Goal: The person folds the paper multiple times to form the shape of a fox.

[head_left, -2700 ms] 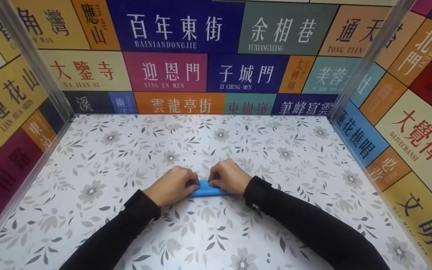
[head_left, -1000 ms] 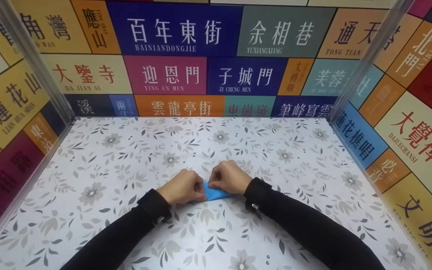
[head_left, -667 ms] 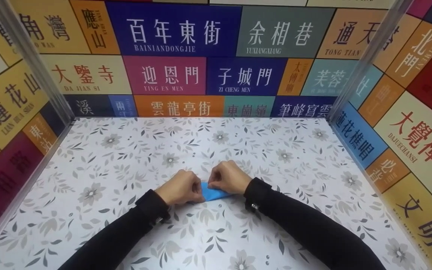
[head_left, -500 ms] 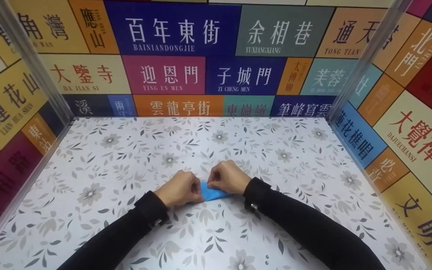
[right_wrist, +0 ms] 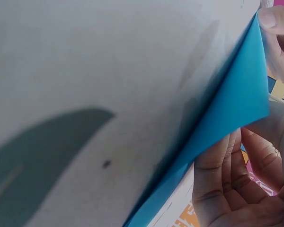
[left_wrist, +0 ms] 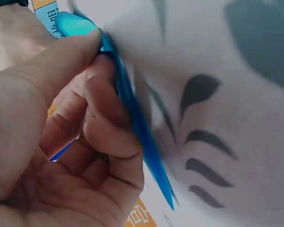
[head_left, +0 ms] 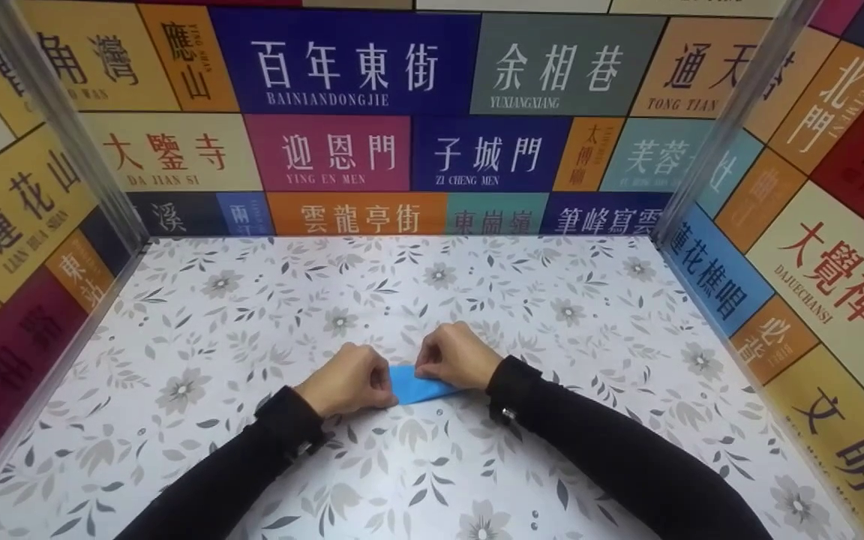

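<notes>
A folded piece of blue paper [head_left: 423, 387] lies low on the table between both hands in the head view, its near edge slanting. My left hand [head_left: 349, 379] pinches its left end. Over its top edge, my right hand [head_left: 458, 355] holds the paper between thumb and fingertips. Seen from the left wrist, the paper [left_wrist: 144, 137] is nearly edge-on beside my curled left fingers. The right wrist view shows a pointed flap of the paper [right_wrist: 236, 94], its tip at the left thumb and its lower corner over the right thumb.
The table [head_left: 252, 465] has a white covering with grey flowers and leaves. Panels with coloured Chinese signs [head_left: 342, 60] stand behind and on both sides. Clear corner posts [head_left: 64, 120] join them. Black sleeves and wrist straps cover both forearms.
Earlier the paper was a narrow straight strip; its left part now looks wider and tapers rightward. During the last half second my left hand slid slightly left, baring more blue. My right hand stayed nearly still.
</notes>
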The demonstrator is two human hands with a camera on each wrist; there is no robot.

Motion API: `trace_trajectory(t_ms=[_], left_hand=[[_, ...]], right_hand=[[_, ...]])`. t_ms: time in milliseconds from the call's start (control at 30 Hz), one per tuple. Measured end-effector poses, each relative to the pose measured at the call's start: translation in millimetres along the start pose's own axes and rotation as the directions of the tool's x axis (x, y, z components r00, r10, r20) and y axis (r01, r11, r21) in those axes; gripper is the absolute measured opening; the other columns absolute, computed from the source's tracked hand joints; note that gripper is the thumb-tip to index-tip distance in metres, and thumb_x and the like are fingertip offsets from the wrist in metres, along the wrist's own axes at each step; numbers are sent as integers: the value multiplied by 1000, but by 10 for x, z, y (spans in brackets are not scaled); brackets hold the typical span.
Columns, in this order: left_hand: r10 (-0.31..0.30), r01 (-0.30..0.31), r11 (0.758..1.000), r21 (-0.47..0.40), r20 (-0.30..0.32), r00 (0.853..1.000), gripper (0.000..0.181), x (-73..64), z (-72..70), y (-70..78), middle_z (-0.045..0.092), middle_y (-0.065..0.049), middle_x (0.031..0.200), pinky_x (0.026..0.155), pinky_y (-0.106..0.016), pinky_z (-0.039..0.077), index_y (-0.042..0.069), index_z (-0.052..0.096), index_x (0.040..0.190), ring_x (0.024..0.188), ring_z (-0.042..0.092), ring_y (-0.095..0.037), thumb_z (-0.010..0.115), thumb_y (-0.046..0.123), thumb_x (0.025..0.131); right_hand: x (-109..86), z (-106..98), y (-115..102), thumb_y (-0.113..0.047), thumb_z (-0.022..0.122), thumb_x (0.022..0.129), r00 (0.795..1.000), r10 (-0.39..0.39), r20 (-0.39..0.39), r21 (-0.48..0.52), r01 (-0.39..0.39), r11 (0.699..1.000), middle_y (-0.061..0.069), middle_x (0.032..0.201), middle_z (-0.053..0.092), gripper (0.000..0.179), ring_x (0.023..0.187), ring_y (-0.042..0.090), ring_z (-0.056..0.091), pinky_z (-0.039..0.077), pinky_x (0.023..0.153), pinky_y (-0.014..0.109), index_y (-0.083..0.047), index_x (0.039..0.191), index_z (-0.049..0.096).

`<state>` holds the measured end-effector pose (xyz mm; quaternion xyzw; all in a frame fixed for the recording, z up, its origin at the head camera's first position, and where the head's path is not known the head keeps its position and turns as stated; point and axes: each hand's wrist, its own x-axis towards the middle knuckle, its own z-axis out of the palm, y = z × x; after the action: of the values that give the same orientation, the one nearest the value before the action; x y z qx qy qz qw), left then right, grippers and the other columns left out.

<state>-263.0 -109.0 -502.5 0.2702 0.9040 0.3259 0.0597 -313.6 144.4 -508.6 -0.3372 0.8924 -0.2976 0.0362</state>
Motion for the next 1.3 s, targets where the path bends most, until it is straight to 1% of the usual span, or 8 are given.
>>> trace_trajectory(t_ms=[100,233,333,533,733,1000,1167,1300], left_hand=[[1,-1,1000,-2,-2,1000,18,-29,-9,-29,78,3,72,61,-20,51,13,84,79,62,60,-2,101,13,87],[-35,36,999,-26,33,999,17,-88,-54,-69,77,3,71,58,-19,49,11,84,80,59,60,-3,99,11,87],[-56,57,998,-40,46,997,18,-126,-97,-104,75,3,70,58,-20,49,11,83,79,60,59,-6,99,9,87],[-39,41,998,-38,39,998,18,-145,-122,-140,76,3,72,61,-21,50,12,83,80,63,60,-6,99,11,87],[-31,33,999,-41,35,999,17,-134,-121,-147,77,2,73,62,-21,52,11,83,80,63,62,-6,98,10,86],[-19,20,1000,-10,48,999,15,-94,-144,-118,75,6,73,64,-20,51,14,83,81,65,60,-3,95,11,88],[-16,16,1000,-4,50,999,13,-36,-102,-68,78,5,75,66,-20,52,14,85,83,66,62,-3,94,14,92],[-5,5,1000,9,40,999,12,34,-57,-28,79,3,77,67,-21,53,14,85,84,67,62,-3,94,14,93]], right_hand=[[0,11,-8,-12,98,94,1000,4,6,-1,-4,1000,3,84,86,8,73,1,66,56,72,20,-10,91,90],[-10,21,-25,-14,97,95,999,28,30,6,-28,1000,3,86,87,8,74,2,67,57,73,20,-11,94,91],[-17,12,-34,-14,98,95,999,36,27,9,-36,999,3,86,87,8,75,3,68,58,73,21,-11,94,91],[-30,-5,-27,-14,98,95,999,28,16,8,-28,1000,2,86,87,7,75,2,68,58,74,22,-12,94,91],[-39,-6,-28,-14,97,95,999,28,18,22,-28,999,2,86,87,7,75,1,67,58,74,21,-11,95,91],[-34,-31,-48,-13,97,95,1000,30,1,15,-30,999,2,83,86,8,74,2,65,54,73,22,-10,93,91],[-37,-36,-49,-13,97,96,999,37,8,18,-37,999,2,83,86,7,73,0,64,54,73,20,-10,93,91],[-26,-39,-58,-14,96,96,1000,28,4,6,-28,1000,1,85,87,7,73,2,66,54,72,21,-11,94,91]])
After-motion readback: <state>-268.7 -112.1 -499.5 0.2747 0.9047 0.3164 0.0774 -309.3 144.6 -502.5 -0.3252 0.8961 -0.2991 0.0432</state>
